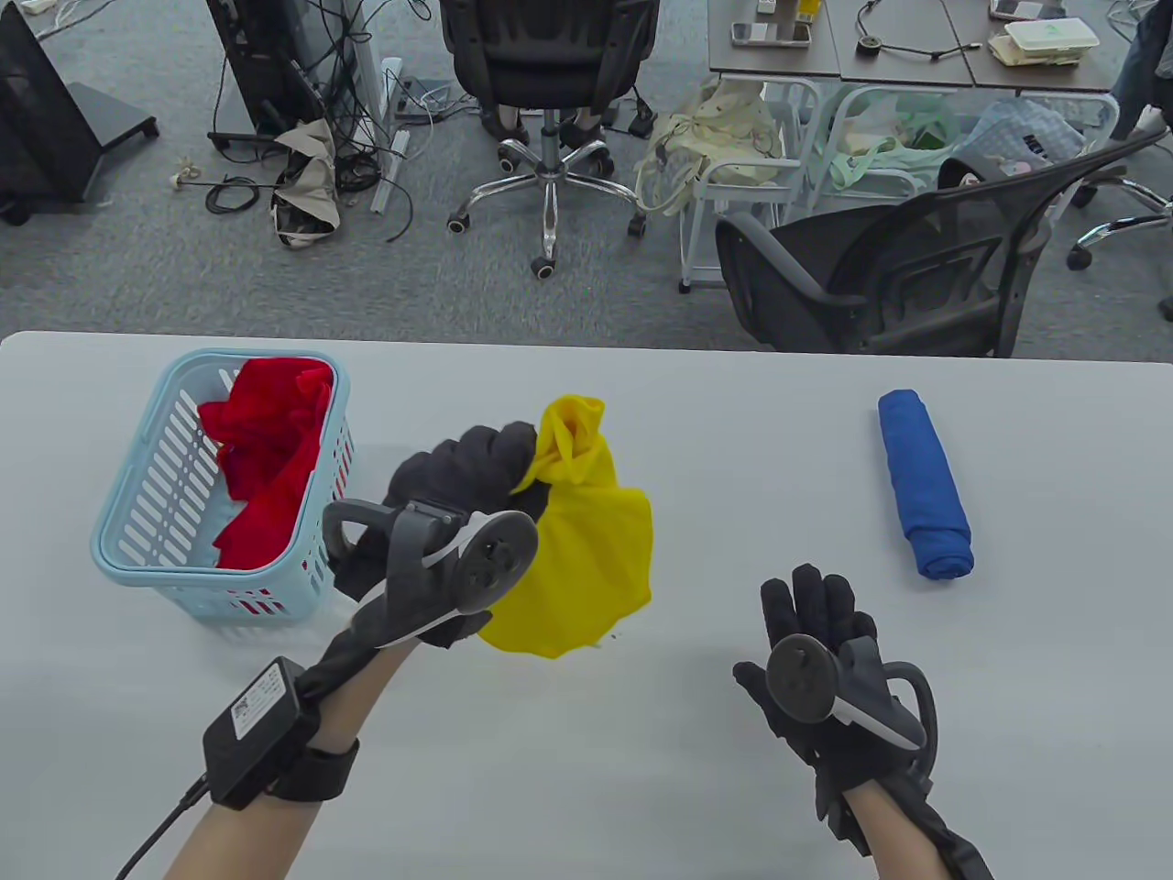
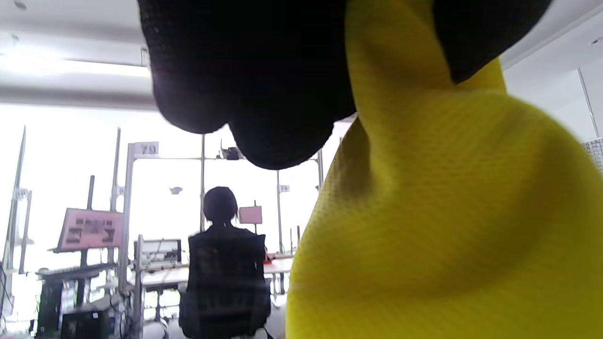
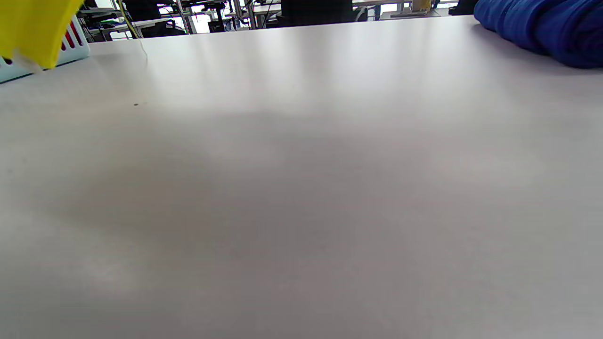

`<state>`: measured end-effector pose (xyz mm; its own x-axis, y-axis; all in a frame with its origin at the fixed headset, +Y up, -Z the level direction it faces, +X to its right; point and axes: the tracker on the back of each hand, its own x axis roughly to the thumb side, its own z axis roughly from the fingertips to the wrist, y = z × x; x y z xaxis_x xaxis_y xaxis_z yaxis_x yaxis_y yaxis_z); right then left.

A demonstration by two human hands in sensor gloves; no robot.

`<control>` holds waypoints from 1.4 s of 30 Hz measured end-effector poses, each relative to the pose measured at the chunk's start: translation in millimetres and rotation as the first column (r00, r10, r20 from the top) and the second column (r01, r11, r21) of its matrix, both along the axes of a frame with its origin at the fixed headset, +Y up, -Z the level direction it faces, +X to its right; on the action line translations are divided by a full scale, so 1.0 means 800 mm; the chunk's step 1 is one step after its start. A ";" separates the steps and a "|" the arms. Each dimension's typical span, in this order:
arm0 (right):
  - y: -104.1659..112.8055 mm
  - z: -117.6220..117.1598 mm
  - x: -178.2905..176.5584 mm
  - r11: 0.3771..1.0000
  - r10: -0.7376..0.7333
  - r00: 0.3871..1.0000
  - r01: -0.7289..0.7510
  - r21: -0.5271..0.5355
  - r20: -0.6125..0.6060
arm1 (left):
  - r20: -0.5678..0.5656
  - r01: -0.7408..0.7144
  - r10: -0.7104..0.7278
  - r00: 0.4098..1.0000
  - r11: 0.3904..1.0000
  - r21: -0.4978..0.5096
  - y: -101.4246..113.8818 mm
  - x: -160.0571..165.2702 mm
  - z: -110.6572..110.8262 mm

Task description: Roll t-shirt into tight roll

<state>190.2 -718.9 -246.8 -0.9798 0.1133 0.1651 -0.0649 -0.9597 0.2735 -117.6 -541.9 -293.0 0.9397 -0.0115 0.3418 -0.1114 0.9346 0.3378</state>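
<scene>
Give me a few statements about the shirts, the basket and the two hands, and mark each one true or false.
1. The left hand grips the yellow shirt. True.
2. The yellow shirt lies flat on the table. False: it hangs bunched from the hand.
3. The blue shirt is already rolled. True.
4. The right hand holds the blue shirt. False: it is open and holds nothing.
5. The basket holds red cloth. True.

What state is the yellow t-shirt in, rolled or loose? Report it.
Loose, not rolled. The yellow t-shirt hangs bunched from the left hand, above the table. Only the blue roll is finished.
</scene>
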 end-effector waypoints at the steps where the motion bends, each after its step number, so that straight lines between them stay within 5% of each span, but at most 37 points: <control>1: 0.000 0.000 0.001 1.000 0.000 1.000 0.000 0.000 0.003 | 0.007 -0.005 0.006 1.000 0.998 -0.058 -0.022 0.003 -0.007; 4: -0.002 -0.001 0.004 1.000 -0.001 1.000 0.001 -0.014 0.011 | -0.092 0.089 -0.106 0.990 0.980 -0.177 -0.101 0.005 -0.026; 8: -0.005 -0.002 0.006 0.999 0.006 1.000 -0.006 -0.032 0.014 | -0.152 0.351 -0.397 0.905 0.900 -0.259 -0.160 -0.005 -0.022; 11: -0.011 -0.005 0.001 0.998 0.016 1.000 -0.015 -0.056 0.003 | 0.060 0.261 -0.260 0.964 0.871 -0.417 -0.192 -0.009 -0.008; 14: -0.019 -0.008 -0.006 0.996 0.026 1.000 -0.028 -0.090 -0.017 | 0.229 0.224 -0.093 0.969 0.725 -0.651 -0.235 0.001 0.003; 18: -0.025 -0.010 -0.013 0.993 0.022 0.999 -0.026 -0.115 -0.032 | 0.292 0.400 -0.276 0.916 0.693 -0.599 -0.280 0.025 0.015; 20: -0.025 -0.010 -0.014 0.993 0.024 0.999 -0.027 -0.116 -0.032 | 0.328 0.464 -0.341 0.881 0.758 -0.458 -0.276 0.035 0.025; 26: -0.034 -0.014 -0.019 0.987 -0.016 0.998 0.006 -0.163 -0.057 | 0.443 0.449 -0.255 0.860 0.789 -0.419 -0.261 0.058 0.047; 28: -0.044 -0.014 -0.024 0.982 0.010 0.997 -0.023 -0.187 -0.071 | 0.452 0.373 -0.140 0.881 0.794 -0.481 -0.251 0.056 0.042; 32: -0.052 -0.019 -0.024 0.978 0.064 0.997 -0.072 -0.198 -0.050 | 0.226 -0.028 0.265 0.938 0.703 -0.710 -0.225 0.013 -0.004; 35: -0.054 -0.021 -0.018 0.975 0.108 0.994 -0.111 -0.190 -0.027 | -0.060 -0.225 0.235 0.970 0.778 -0.587 -0.208 -0.035 -0.042; 36: -0.052 -0.023 -0.014 0.977 0.091 0.996 -0.092 -0.194 -0.013 | -0.226 -0.284 0.194 0.955 0.819 -0.499 -0.204 -0.054 -0.054; 38: -0.047 -0.026 -0.005 0.975 0.096 0.995 -0.091 -0.204 0.013 | -0.386 -0.305 0.144 0.911 0.864 -0.400 -0.199 -0.072 -0.064; 42: -0.022 -0.023 0.017 0.950 0.268 0.956 -0.242 -0.195 0.116 | -0.324 -0.164 0.036 0.945 0.913 -0.375 -0.193 -0.051 -0.052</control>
<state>203.6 -736.2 -265.2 -0.9914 -0.1286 0.0249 0.1261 -0.8859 0.4463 -158.4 -696.2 -334.3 0.9866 0.1630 -0.0034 -0.1630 0.9864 -0.0206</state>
